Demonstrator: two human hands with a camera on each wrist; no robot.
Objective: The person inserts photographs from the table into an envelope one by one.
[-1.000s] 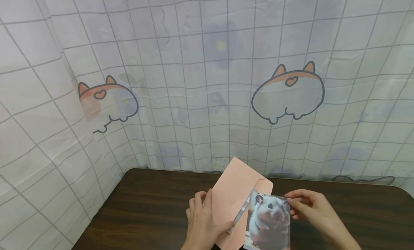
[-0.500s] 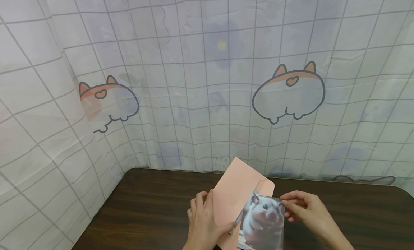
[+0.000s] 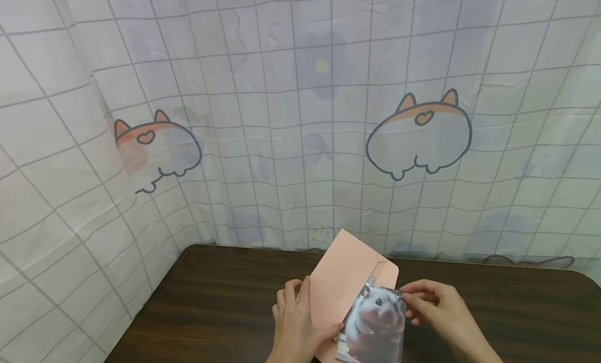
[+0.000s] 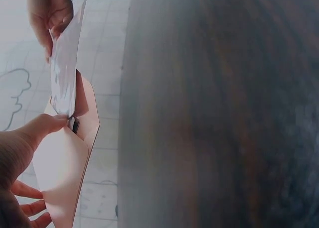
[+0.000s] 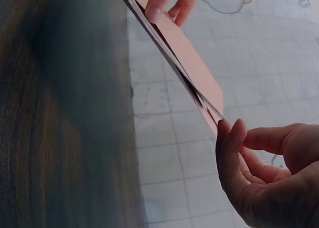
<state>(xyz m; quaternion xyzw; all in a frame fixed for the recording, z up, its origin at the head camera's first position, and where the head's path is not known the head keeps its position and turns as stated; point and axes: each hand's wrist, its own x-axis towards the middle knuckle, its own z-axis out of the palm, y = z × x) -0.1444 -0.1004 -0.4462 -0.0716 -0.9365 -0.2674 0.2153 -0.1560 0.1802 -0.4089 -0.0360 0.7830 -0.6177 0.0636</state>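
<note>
A pink envelope [image 3: 340, 279] is held tilted above the dark table by my left hand [image 3: 298, 321], whose thumb lies over the front near the opening and whose fingers go behind. My right hand [image 3: 434, 303] pinches the upper right corner of a hamster picture card [image 3: 377, 321] between thumb and fingers. In the left wrist view the card [image 4: 64, 68] stands with its lower edge in the mouth of the envelope [image 4: 60, 163], beside the left thumb. Something else, thin and dark-edged, shows inside the opening. The right wrist view has the card almost edge-on along the envelope [image 5: 194, 63].
The brown wood-grain table [image 3: 211, 300] spreads beneath both hands. Behind and to the left hangs a white checked curtain [image 3: 281, 144] with cartoon animal prints, meeting the table's back edge.
My right hand has moved left with the card, which now covers more of the envelope's opening and the strip showing there. The left hand and envelope have hardly moved.
</note>
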